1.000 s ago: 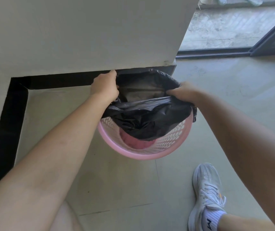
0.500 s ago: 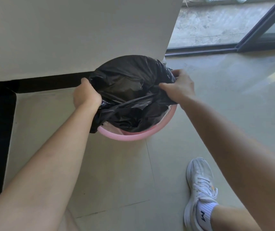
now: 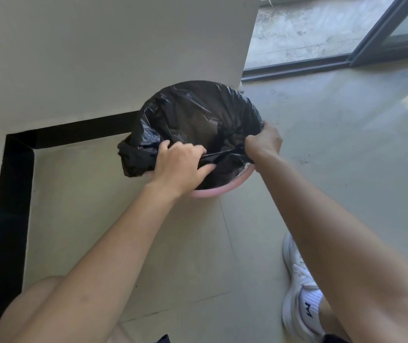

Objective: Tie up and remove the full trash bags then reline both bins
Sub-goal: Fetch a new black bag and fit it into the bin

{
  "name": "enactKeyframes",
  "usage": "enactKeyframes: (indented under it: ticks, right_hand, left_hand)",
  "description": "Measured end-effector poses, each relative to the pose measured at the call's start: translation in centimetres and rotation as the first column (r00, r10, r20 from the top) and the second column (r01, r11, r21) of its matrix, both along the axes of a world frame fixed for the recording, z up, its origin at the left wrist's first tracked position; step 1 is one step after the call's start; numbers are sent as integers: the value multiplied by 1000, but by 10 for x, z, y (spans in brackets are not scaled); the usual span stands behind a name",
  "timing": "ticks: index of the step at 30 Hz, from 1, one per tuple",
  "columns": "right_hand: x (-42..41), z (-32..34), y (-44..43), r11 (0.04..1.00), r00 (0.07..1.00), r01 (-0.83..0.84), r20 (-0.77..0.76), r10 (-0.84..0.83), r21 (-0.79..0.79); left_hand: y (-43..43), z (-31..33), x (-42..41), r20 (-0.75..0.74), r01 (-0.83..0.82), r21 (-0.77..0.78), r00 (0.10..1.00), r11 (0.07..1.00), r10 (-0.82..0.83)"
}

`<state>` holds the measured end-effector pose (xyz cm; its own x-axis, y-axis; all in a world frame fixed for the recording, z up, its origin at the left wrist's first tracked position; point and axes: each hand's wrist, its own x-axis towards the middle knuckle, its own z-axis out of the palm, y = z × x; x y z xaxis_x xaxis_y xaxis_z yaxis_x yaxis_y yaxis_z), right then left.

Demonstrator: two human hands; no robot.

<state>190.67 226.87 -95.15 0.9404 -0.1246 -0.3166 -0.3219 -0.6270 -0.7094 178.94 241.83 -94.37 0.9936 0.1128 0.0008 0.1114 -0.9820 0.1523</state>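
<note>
Scene: We look down on a pink bin point(image 3: 212, 192) standing on the tiled floor point(image 3: 334, 149), at the foot of a pale wall point(image 3: 99, 58) and close to its outer corner.
Bag: A black trash bag point(image 3: 198, 115) sits in the bin with its mouth open. Its far edge lies over the far rim, and a bunched fold hangs outside on the left.
Left hand: We see the left hand point(image 3: 180, 164) with fingers curled round the bag's near edge, above the near-left part of the rim.
Right hand: The right hand point(image 3: 263, 142) grips the same edge at the bin's right side. The plastic between the two hands is drawn into a taut band.
Bin: Only the near arc of the pink rim shows beneath the plastic.
Surroundings: A black skirting board point(image 3: 12, 194) runs along the wall's foot, and a dark door frame point(image 3: 321, 65) crosses the upper right. A white shoe point(image 3: 297, 276) stands on the floor at lower right, well apart from the bin.
</note>
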Motion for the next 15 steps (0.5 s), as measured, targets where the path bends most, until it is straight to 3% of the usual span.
enactKeyframes:
  ticks: [2,4,6,10,13,15]
  right_hand:
    - [1,0,10,998,999,52,5,-52,20]
    - [3,-1,20,995,996,93,7,-93,46]
    - [1,0,30,986,992,125,12,-127,114]
    - [-11,-1,38,925,981,162,49,-190,344]
    - [-38,-6,35,881,934,108,257,-249,461]
    - [-61,-12,30,895,876,103,387,-288,434]
  left_hand:
    - [3,-8,-10,155,14,-42,988,999,-8]
    - [5,-15,-24,363,-14,-94,931,995,47]
    - [0,-21,-40,473,-88,-116,871,989,133]
    - [-16,-33,-69,519,-212,-124,819,969,246]
    - [-28,-37,-79,494,-327,-160,790,931,363]
    - [-37,-36,-82,484,-371,-268,746,889,458]
